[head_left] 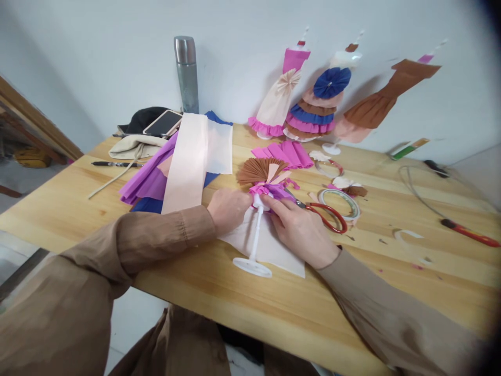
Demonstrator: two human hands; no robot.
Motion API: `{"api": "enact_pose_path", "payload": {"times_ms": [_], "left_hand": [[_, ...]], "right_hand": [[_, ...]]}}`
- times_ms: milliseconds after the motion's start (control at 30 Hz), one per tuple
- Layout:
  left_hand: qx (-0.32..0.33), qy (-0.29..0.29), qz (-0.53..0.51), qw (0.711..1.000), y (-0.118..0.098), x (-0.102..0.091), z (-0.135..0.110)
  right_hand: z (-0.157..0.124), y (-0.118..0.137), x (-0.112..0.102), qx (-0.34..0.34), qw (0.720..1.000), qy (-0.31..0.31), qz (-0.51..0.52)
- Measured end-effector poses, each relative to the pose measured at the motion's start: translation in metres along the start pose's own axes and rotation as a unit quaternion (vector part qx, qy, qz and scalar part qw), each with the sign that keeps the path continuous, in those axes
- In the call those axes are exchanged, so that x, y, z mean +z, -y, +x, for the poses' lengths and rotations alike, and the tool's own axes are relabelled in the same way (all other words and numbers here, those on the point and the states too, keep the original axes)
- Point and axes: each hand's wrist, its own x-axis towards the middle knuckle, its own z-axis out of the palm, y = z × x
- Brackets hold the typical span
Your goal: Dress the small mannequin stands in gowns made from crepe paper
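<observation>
A miniature dress form lies on its side, its white stand point(256, 235) and round base pointing toward me. Purple-pink crepe paper point(278, 190) wraps it, with a pleated brown crepe-paper fan point(260, 171) at the far end. My left hand point(230, 210) is closed, fingertips pinching the edge of the pink paper beside the stand. From the other side, my right hand point(299, 227) grips the dress form with its thumb and fingers at the same edge. A pale crepe-paper sheet point(287, 253) lies beneath. Red-handled scissors point(329, 216) rest just beyond my right hand.
Three dressed miniature forms, in pink-cream point(276, 99), tiered ruffles point(317, 107) and brown point(379, 104), stand along the wall. Crepe-paper strips point(186, 162), a phone point(162, 124) and a flask point(187, 73) are at left. Tape rolls point(340, 203) and a red-handled tool point(469, 233) lie right.
</observation>
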Motion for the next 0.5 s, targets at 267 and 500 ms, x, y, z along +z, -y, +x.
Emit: {"api": "enact_pose_path", "payload": {"times_ms": [267, 500], "left_hand": [[-0.001, 0.011, -0.001, 1.0, -0.0052, -0.0057, -0.0006], [-0.002, 0.006, -0.031, 0.999, -0.0021, -0.0004, 0.0034]], "right_hand": [[0.0053, 0.0014, 0.0028, 0.031, 0.999, 0.001, 0.017], [0.0074, 0.0002, 0.0056, 0.047, 0.997, -0.009, 0.062]]}}
